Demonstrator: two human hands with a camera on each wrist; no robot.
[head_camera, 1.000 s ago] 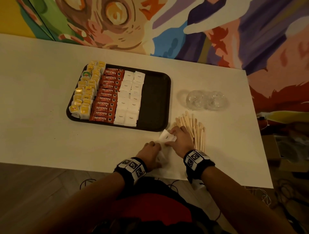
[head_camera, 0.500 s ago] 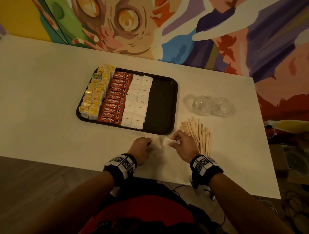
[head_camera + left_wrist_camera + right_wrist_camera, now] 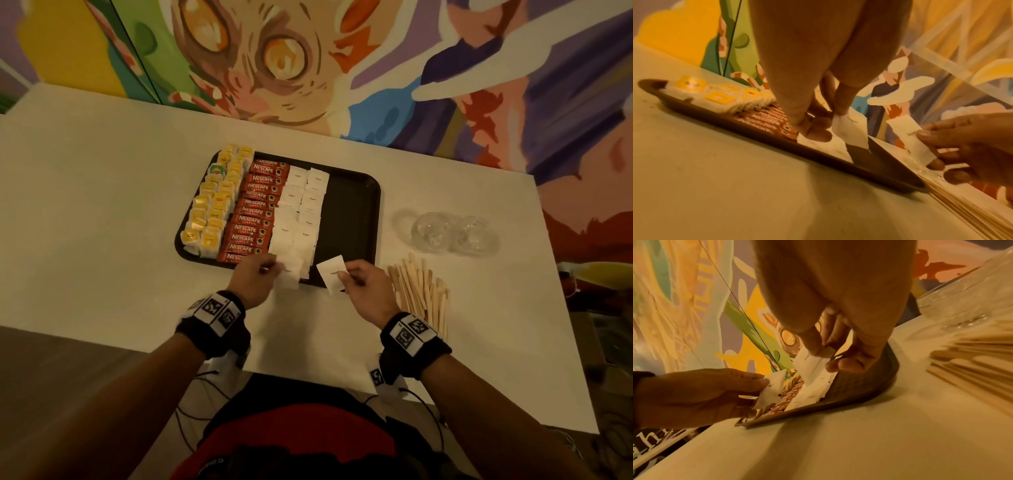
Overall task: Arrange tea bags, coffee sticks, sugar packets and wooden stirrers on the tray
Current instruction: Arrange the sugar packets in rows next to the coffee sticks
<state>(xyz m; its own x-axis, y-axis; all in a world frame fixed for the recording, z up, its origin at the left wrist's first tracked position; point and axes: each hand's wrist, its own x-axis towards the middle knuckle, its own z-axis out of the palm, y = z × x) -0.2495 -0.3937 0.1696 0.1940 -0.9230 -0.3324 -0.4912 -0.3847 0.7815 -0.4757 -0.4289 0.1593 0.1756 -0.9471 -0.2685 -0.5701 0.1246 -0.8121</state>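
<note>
Left hand (image 3: pixel 252 279): pinches a sugar packet (image 3: pixel 289 274) between thumb and fingers, at the near edge of the tray, over the near end of the sugar rows.
Right hand (image 3: pixel 366 287): pinches a second packet (image 3: pixel 332 274) by its near end; the packet is tilted, above the near rim of the tray, just right of the sugar rows.
Tray (image 3: pixel 352 212): dark, rectangular, on the white counter (image 3: pixel 102 222), ahead of both hands.
Tea bags (image 3: pixel 215 205): yellow-tagged, in two columns along the left side of the tray.
Coffee sticks (image 3: pixel 257 209): red, stacked in one column just right of the tea bags.
Sugar rows (image 3: pixel 301 209): white packets in two columns just right of the coffee sticks.
Tray, right part: bare dark surface.
Stirrers (image 3: pixel 421 291): wooden, fanned in a loose pile on the counter, off the tray, just right of the right hand.
Glass items (image 3: pixel 452 234): two clear pieces on the counter, right of the tray, beyond the stirrers.
Wall (image 3: pixel 342 51): painted mural behind the counter.
</note>
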